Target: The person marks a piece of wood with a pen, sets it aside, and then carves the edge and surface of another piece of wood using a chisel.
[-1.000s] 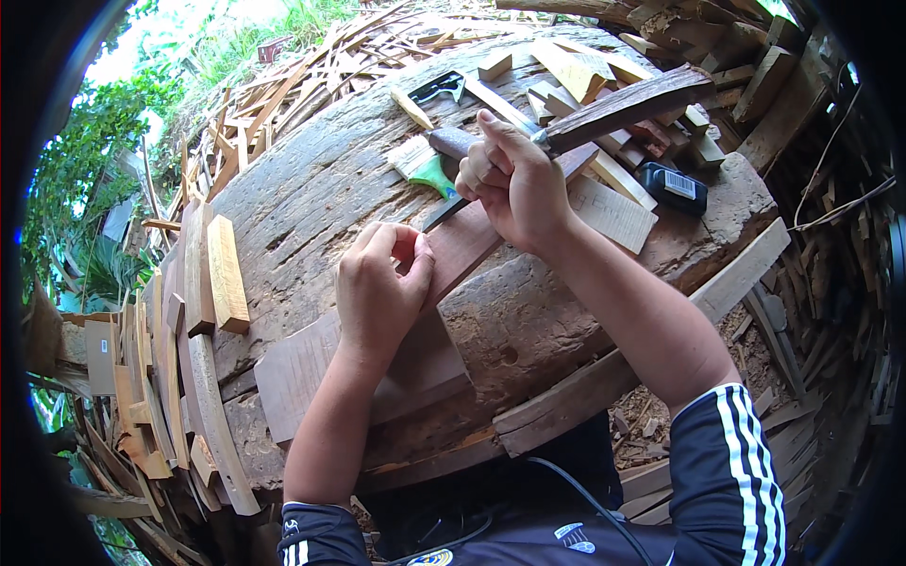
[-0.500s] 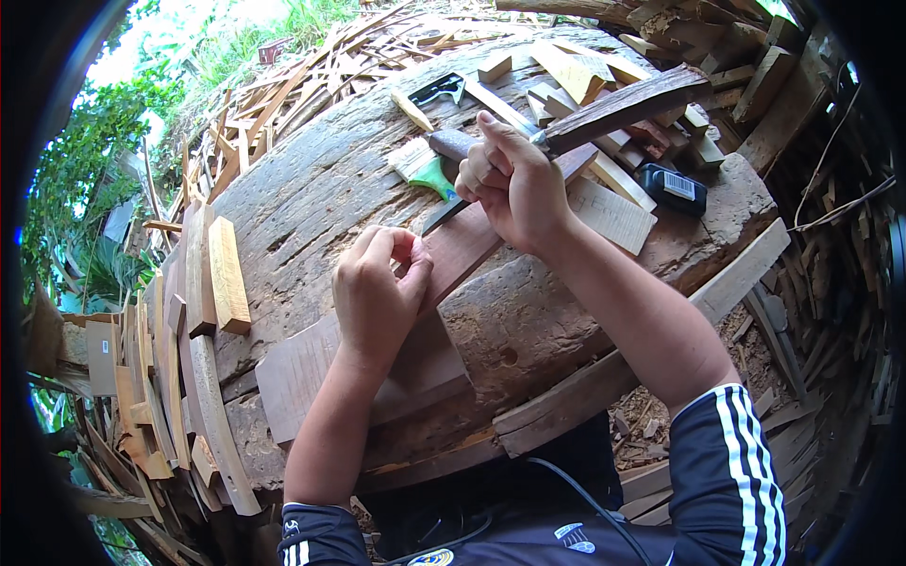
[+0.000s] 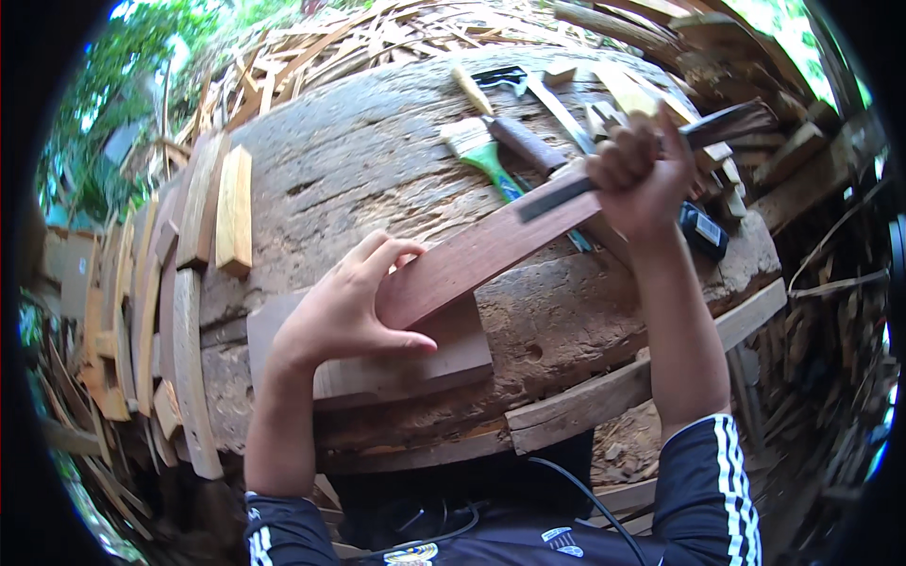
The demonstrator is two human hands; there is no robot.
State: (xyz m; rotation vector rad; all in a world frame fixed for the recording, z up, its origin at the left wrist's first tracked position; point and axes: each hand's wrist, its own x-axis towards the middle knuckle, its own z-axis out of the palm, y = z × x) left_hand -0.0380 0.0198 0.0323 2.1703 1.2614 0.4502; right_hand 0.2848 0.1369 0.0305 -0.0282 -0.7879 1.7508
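Observation:
My right hand [image 3: 646, 179] is wrapped around a chisel [image 3: 557, 196]. Its dark wooden handle [image 3: 731, 123] sticks out to the right, and the flat blade slants down left over a reddish-brown plank [image 3: 481, 250]. My left hand [image 3: 344, 302] is at the near left end of that plank, fingers and thumb spread. Its fingertips are at the far edge, while the thumb stretches along the near side. Beneath the plank's left end lies a wider flat brown board [image 3: 415, 368].
The rough timber bench [image 3: 330, 179] carries a green-handled paintbrush [image 3: 479, 156], a dark-handled tool [image 3: 524, 143], a black-and-metal tool [image 3: 505, 77] and a black boxy object [image 3: 703, 231]. Light wood blocks [image 3: 234, 212] and several strips stand at left; scrap wood [image 3: 396, 38] is piled beyond.
My right hand has moved right with the chisel, away from my left hand. The left hand has gone from pinched fingers near the blade tip to spread around the plank's end.

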